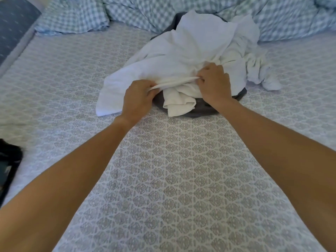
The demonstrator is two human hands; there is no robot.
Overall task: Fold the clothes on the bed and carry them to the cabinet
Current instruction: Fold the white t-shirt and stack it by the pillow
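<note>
Patterned sheets cover the bed (163, 170), and mid-bed lies a heap of clothes — a white garment (190, 57) crumpled over a dark grey one (200, 110). The left hand (138, 99) and right hand (214, 82) each pinch the white garment's banded edge, stretched taut between them. Lifting now could drag the tangled pieces beneath along, since folds overlap. Checked pillows (72, 17) and a bunched duvet (291, 17) crowd the far side; a dark item (9, 160) lies at the left edge. No cabinet shows.
</note>
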